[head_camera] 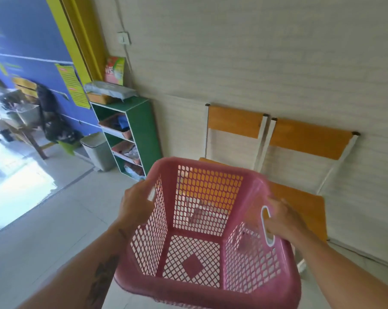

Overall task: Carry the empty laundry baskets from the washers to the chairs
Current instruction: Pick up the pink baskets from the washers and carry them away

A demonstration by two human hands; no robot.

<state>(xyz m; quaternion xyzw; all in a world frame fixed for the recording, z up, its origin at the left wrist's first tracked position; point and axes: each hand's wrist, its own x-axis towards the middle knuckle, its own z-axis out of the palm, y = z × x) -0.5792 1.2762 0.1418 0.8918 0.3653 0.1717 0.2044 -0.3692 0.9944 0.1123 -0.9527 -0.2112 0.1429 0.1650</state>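
I hold an empty pink plastic laundry basket (202, 286) with latticed walls in front of me, tilted away. My left hand (136, 204) grips its left rim at the handle. My right hand (284, 219) grips the right rim by the white-edged handle slot. Just beyond the basket stand two chairs with orange wooden seats and white metal frames against the wall: the left chair (234, 124) is partly hidden behind the basket, and the right chair (309, 138) has its seat (304, 206) showing beside my right hand.
A green shelf unit (144, 130) with folded items stands left of the chairs by the wall. A grey bin (98, 150) sits beside it. Farther left are a wooden table and a bright doorway. Pale tiled floor (61, 219) spreads to the left.
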